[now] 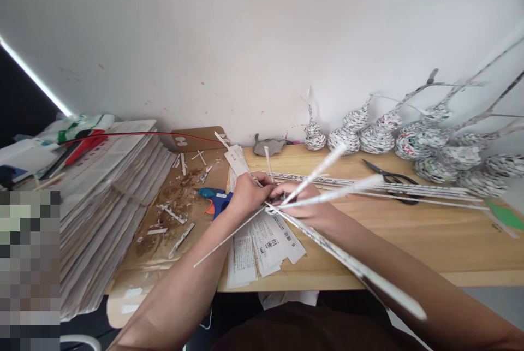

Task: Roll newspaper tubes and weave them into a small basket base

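Note:
My left hand (254, 192) and my right hand (301, 202) meet over the table, their fingers closed round the crossing point of several rolled newspaper sticks (347, 255). The sticks fan outward from my fingers: one long one reaches toward the lower right, two point up to the right and a thin one slants down to the left. How they join is hidden by my fingers. Below my hands lie flat printed newspaper strips (270, 244), spread like a fan. A blue glue gun (221, 202) rests just left of my left wrist.
Tall newspaper stacks (123, 187) stand at left, beside stained cardboard (164, 214) with paper scraps. Scissors (391, 176) and more long paper sticks (409, 190) lie at right on the wooden table (450, 247). Woven gourd-shaped paper pieces (376, 135) line the wall.

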A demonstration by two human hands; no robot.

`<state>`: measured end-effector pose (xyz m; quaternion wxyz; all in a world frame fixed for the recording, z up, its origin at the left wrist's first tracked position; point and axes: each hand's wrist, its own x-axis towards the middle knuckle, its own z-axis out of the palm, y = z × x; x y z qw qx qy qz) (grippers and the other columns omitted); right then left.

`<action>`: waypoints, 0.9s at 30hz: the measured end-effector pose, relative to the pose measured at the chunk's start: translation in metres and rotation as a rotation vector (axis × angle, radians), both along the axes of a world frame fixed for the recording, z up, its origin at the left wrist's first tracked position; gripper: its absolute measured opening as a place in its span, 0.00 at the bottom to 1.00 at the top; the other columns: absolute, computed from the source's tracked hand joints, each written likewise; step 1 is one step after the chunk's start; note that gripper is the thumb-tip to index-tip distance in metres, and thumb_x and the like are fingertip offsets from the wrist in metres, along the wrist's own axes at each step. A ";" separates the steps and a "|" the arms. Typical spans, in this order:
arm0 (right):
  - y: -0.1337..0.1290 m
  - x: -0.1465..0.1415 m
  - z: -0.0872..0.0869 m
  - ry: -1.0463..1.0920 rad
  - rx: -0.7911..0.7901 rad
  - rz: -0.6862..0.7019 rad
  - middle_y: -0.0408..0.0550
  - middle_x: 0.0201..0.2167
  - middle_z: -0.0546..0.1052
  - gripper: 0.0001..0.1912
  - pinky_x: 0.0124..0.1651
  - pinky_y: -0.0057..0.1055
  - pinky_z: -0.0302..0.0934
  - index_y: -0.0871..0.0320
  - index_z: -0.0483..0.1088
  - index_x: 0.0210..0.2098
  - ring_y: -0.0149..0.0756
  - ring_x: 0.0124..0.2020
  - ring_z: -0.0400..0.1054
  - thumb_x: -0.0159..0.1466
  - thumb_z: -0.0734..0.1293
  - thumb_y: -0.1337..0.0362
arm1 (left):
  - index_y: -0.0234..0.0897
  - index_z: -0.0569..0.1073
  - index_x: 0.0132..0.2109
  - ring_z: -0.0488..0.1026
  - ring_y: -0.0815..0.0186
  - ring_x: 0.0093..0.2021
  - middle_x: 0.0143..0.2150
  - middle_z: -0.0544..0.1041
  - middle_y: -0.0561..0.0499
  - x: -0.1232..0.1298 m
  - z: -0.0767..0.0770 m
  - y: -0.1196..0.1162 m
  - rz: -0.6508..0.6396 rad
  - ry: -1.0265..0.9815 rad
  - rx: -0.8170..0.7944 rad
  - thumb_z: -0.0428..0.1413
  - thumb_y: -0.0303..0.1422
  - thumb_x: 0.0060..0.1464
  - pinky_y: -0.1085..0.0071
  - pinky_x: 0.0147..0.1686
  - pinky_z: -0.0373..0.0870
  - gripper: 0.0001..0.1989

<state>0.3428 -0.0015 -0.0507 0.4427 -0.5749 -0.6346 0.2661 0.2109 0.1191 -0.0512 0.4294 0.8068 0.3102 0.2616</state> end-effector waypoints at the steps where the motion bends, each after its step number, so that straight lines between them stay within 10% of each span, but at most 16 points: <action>1: -0.001 -0.001 0.002 -0.112 0.019 0.021 0.47 0.35 0.79 0.10 0.38 0.31 0.65 0.57 0.75 0.39 0.35 0.34 0.72 0.57 0.70 0.64 | 0.34 0.77 0.26 0.71 0.69 0.24 0.23 0.77 0.52 0.000 0.000 -0.001 -0.008 0.004 0.006 0.57 0.26 0.43 0.75 0.25 0.64 0.04; 9: -0.005 -0.009 0.005 -0.469 0.172 0.062 0.49 0.36 0.72 0.05 0.39 0.31 0.60 0.58 0.71 0.34 0.35 0.37 0.67 0.58 0.69 0.66 | 0.34 0.76 0.25 0.70 0.70 0.25 0.22 0.76 0.54 -0.001 -0.003 0.002 -0.104 -0.010 -0.032 0.56 0.26 0.42 0.75 0.26 0.65 0.04; 18: -0.008 -0.010 0.012 0.144 0.430 -0.377 0.44 0.26 0.70 0.10 0.30 0.29 0.58 0.57 0.68 0.30 0.31 0.26 0.64 0.65 0.63 0.60 | 0.33 0.75 0.26 0.69 0.69 0.25 0.24 0.76 0.52 0.003 -0.009 0.004 -0.080 -0.047 -0.102 0.61 0.34 0.43 0.74 0.26 0.63 0.07; 27: -0.002 0.005 0.016 0.199 0.095 -0.384 0.42 0.23 0.70 0.18 0.28 0.27 0.57 0.59 0.68 0.28 0.30 0.25 0.63 0.65 0.62 0.50 | 0.34 0.75 0.27 0.69 0.69 0.25 0.24 0.75 0.52 0.001 -0.006 0.010 -0.059 -0.054 -0.062 0.60 0.33 0.45 0.73 0.27 0.63 0.06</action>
